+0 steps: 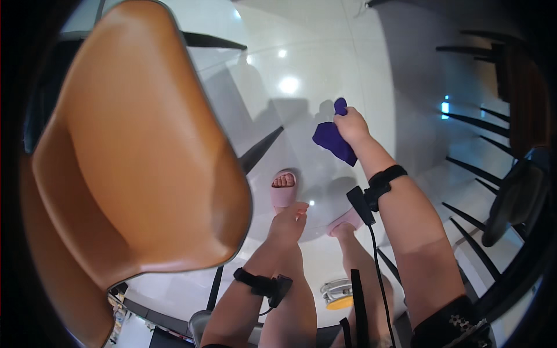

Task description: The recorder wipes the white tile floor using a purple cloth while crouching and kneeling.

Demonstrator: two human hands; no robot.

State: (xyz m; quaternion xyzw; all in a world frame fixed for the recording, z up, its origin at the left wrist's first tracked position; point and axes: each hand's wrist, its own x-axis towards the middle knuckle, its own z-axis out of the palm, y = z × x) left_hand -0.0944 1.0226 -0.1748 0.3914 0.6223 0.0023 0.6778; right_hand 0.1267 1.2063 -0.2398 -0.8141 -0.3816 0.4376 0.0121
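A dark purple cloth (335,141) hangs from my right hand (353,126), whose fingers are closed around its bunched middle. One end pokes out above the fist and the wider part droops below it, over the pale floor. My left hand (287,224) is lower and nearer my body, in front of my leg. Its fingers are loosely bent and apart, with no object visible in them. Left of both hands stands a tan leather-look chair (161,143) with dark tapered legs; neither hand touches it.
Glossy pale floor tiles (304,56) reflect ceiling lights. My feet wear pink slippers (283,195). A round silver object with a yellow part (337,296) lies by my leg. Several dark furniture legs (478,124) line the right. Black straps with devices (383,187) and cables encircle my forearms.
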